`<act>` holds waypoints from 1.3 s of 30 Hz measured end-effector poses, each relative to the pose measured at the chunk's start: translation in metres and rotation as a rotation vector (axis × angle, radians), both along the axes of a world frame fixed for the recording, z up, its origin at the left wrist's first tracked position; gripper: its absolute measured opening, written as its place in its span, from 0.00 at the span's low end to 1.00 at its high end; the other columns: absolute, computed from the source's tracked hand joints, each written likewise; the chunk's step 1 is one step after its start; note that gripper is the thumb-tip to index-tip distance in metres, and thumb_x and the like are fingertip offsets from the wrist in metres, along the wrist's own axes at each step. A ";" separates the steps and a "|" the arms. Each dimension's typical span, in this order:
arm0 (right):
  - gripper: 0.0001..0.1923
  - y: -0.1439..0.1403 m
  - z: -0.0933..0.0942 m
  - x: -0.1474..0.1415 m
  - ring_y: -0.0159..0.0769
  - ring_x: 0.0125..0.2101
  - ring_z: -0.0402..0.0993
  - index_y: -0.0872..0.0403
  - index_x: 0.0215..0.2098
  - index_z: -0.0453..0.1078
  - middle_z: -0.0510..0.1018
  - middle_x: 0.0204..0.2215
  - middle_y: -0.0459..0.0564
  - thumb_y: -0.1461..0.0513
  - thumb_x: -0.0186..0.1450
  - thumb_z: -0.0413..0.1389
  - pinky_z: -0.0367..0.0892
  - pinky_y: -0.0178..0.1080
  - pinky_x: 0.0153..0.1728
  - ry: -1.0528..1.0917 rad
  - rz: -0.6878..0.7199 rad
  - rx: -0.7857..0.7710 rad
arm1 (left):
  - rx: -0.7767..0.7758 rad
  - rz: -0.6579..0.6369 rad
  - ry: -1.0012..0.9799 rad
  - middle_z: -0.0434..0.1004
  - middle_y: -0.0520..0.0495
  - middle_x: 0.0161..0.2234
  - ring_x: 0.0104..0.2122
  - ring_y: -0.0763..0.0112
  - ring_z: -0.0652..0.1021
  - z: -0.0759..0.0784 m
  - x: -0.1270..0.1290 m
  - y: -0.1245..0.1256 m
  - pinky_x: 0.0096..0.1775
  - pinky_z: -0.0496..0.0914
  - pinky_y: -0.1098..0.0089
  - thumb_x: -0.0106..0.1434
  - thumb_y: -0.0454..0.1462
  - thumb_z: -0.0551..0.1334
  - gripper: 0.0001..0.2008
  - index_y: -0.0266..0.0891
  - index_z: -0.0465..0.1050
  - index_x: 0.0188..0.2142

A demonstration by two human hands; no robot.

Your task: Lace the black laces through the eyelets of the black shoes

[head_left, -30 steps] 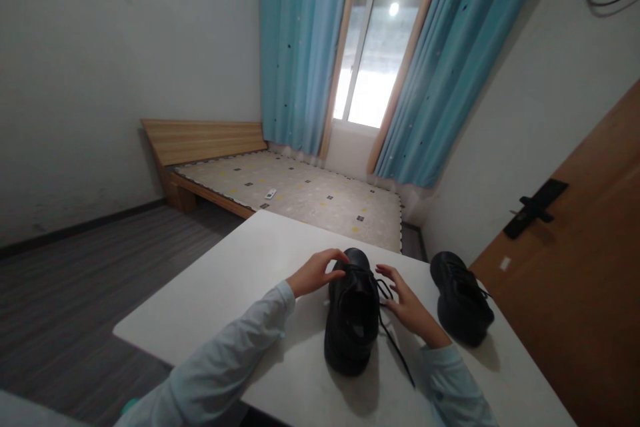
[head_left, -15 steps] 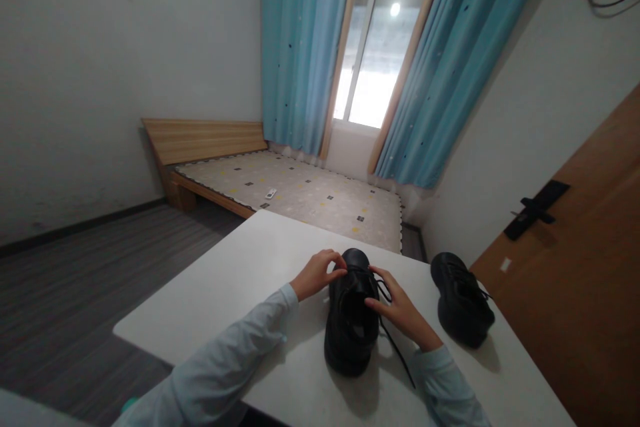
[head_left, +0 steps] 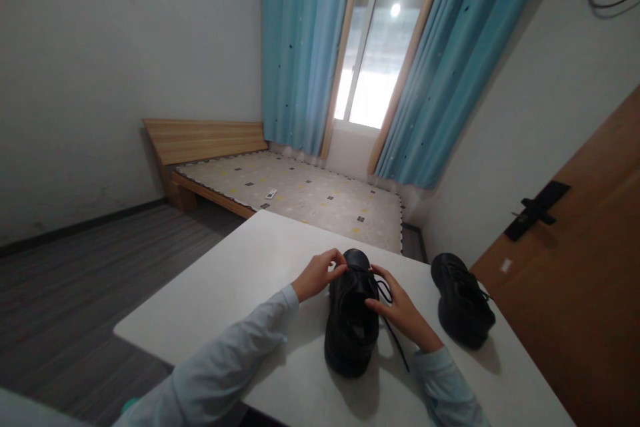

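A black lace-up shoe (head_left: 352, 347) stands upright on the white table, its toe pointing away from me and its opening facing me. My left hand (head_left: 320, 275) is at the front left of the lacing, thumb and forefinger closed in a pinch on the shoelace. From the right, my right hand (head_left: 397, 307) grips the shoe, with the thumb at the opening's edge and the fingertips beside the eyelets. A loose black shoelace (head_left: 397, 343) loops out by that hand and trails down onto the table. The fingertips partly cover the lacing.
A second black shoe (head_left: 463, 303) stands on the white table (head_left: 220, 300) to the right. Beyond the table is a bed (head_left: 320, 193) with a small white device (head_left: 271, 193) on it. At the right is a wooden door (head_left: 575, 293) with a black handle.
The loose shoelace end on the table has slid a little up and left, towards the shoe. Both hands and the shoe have hardly moved.
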State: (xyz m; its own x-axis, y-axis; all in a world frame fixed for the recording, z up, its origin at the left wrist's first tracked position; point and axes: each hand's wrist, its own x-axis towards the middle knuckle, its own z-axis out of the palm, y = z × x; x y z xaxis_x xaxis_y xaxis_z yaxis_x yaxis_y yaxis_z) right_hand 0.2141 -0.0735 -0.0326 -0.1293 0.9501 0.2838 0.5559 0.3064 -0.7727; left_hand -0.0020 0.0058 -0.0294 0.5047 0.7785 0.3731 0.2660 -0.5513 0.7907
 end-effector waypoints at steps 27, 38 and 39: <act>0.34 0.003 -0.009 0.006 0.46 0.55 0.60 0.52 0.57 0.54 0.64 0.54 0.56 0.53 0.56 0.59 0.54 0.50 0.57 -0.033 0.030 0.001 | 0.094 -0.117 0.018 0.74 0.51 0.34 0.32 0.74 0.72 0.001 -0.009 0.008 0.36 0.66 0.73 0.55 0.34 0.62 0.12 0.39 0.67 0.40; 0.35 0.001 -0.006 0.005 0.46 0.55 0.60 0.52 0.56 0.54 0.64 0.54 0.57 0.52 0.55 0.59 0.53 0.50 0.57 -0.031 0.018 -0.004 | 0.084 0.020 0.025 0.76 0.49 0.31 0.34 0.69 0.74 0.004 -0.014 0.013 0.39 0.67 0.69 0.56 0.35 0.61 0.09 0.40 0.70 0.39; 0.35 0.001 -0.006 0.005 0.46 0.55 0.60 0.52 0.56 0.55 0.64 0.54 0.57 0.52 0.55 0.59 0.54 0.50 0.57 -0.030 0.016 -0.005 | 0.057 0.039 0.000 0.76 0.49 0.31 0.34 0.69 0.74 0.005 -0.015 0.014 0.39 0.67 0.69 0.57 0.35 0.61 0.09 0.40 0.69 0.39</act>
State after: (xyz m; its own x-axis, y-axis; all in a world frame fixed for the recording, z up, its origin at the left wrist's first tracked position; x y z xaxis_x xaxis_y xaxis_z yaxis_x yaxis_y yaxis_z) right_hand 0.2195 -0.0729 -0.0385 -0.1525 0.9492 0.2752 0.5742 0.3118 -0.7571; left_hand -0.0175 0.0197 -0.0243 0.4740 0.7754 0.4172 0.2884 -0.5843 0.7585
